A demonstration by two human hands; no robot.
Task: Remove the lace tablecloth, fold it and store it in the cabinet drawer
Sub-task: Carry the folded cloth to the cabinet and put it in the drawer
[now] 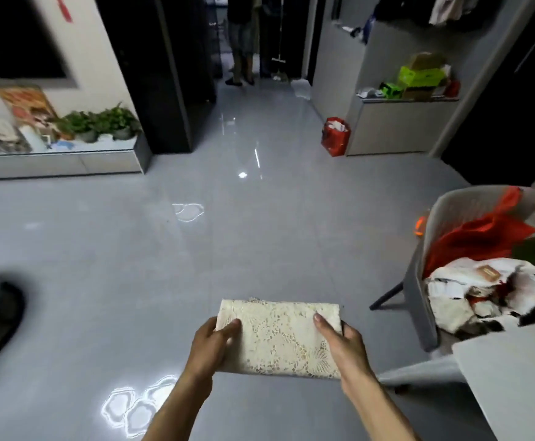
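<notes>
Grey tiled floor [259, 218] fills most of the view, shiny, w/ bright light reflections on it. Low cabinet [59, 162] runs along the left wall, potted plants [100, 122] and pictures on top. Dark doorway at the far end w/ a person [242, 39] standing in it, only legs and torso visible. Grey unit [396, 125] at right back carries green boxes [418, 76] and other clutter; red bag [335, 136] sits on the floor just beside it. Grey chair [418, 281] at right is piled w/ red cloth and white bags. Corner of a white bench [514, 361] pokes in at lower right, near the chair.

Folded lace tablecloth [278, 338], cream, is a flat rectangle held in the air over the floor, between both hands, near bottom centre. Not near any drawer.

Left hand [215, 342] grips the cloth's left short edge: thumb lies on top of the lace, fingers are underneath and hidden. Right hand [339, 340] grips the right short edge the same way, thumb on top pointing away from the body, fingers below out of sight. Both hands clamped on the cloth, well apart from each other w/ the whole folded width between them. Both forearms come up from the bottom edge.
</notes>
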